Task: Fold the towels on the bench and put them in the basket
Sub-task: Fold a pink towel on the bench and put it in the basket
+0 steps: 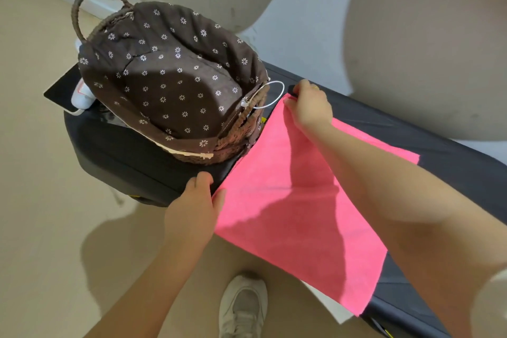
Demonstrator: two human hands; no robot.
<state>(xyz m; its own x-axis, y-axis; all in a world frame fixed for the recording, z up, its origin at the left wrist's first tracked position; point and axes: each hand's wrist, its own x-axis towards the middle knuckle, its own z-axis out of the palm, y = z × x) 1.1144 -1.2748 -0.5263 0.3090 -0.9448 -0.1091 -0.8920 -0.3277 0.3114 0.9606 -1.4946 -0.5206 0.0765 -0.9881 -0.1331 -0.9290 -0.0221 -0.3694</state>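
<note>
The pink towel (296,200) lies spread flat across the dark desk (452,143), its near edge hanging off the front, right beside the basket (170,82). The left hand (192,208) pinches the near-left corner, thumb on top and fingers closed on the cloth. The right hand (310,107) has its grip clamped on the far corner, up against the basket's woven side. Both corners of one edge are held, so this looks like the set-up for the first fold.

The cloth looks thin, light and limp, with no stiffness at all, so it should sag wherever it isn't supported. Corners are the right places to hold; carried across together and kept taut, the edge should land square. It looks fuzzy enough not to slip. The floral-lined basket sits empty and open, a short reach away. A white shoe (244,307) stands on the floor below.
</note>
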